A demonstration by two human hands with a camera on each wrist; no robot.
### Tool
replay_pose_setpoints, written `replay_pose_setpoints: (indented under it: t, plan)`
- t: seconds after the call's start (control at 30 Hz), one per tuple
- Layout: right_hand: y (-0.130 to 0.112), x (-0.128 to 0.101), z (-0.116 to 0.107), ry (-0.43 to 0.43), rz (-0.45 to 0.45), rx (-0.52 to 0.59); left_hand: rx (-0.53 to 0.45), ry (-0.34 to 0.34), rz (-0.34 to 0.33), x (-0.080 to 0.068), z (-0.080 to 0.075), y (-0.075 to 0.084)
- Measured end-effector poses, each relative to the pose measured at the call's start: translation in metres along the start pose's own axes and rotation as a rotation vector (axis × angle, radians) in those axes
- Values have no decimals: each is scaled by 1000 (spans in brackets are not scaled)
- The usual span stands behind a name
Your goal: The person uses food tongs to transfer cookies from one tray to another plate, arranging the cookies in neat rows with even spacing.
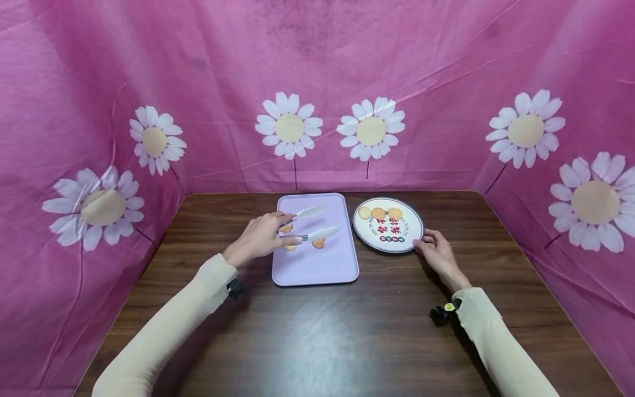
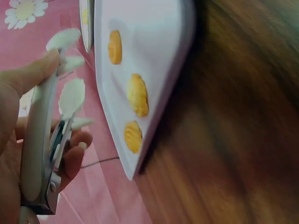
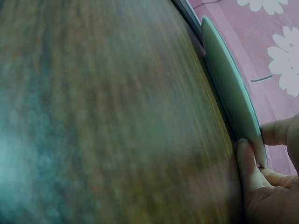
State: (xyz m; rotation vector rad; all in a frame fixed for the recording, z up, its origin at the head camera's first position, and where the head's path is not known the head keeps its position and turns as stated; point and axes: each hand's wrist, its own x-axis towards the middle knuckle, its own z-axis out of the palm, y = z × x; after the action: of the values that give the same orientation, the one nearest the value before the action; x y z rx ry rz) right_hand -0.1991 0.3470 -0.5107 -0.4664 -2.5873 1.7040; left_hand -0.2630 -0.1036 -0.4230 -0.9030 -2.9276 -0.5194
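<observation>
My left hand [image 1: 260, 234] holds a pair of food tongs [image 1: 324, 235] above the lavender tray [image 1: 317, 270]. The white tips of the tongs stand apart with nothing gripped between them. On the tray lie three cookies; one golden cookie [image 1: 318, 243] is near its middle, and two are partly hidden under the left hand. The left wrist view shows a ridged cookie [image 2: 138, 95] between the other two. My right hand [image 1: 439, 256] pinches the near right rim of a round white plate [image 1: 367, 234], thumb on one side and fingers on the other. Three cookies [image 1: 378, 213] sit in a row toward the plate's far side.
Tray and plate stand side by side on a dark wooden table [image 1: 307, 336], near its far edge. A pink cloth [image 1: 327, 49] with large white daisies hangs behind the table and along both sides. Red writing and dark-rimmed marks decorate the plate.
</observation>
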Motion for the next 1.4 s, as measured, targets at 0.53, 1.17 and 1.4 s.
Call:
replay_pose_setpoints:
  t: [0.53, 1.17, 1.4]
  plan:
    - [1, 0, -2, 5, -18, 21, -16, -68, 34, -28, 7, -23]
    - [0, 0, 0, 7, -4, 12, 20, -106, 81, -18, 3, -25]
    - [-2, -1, -1, 2, 23, -34, 15, -108, 72, -18, 6, -26]
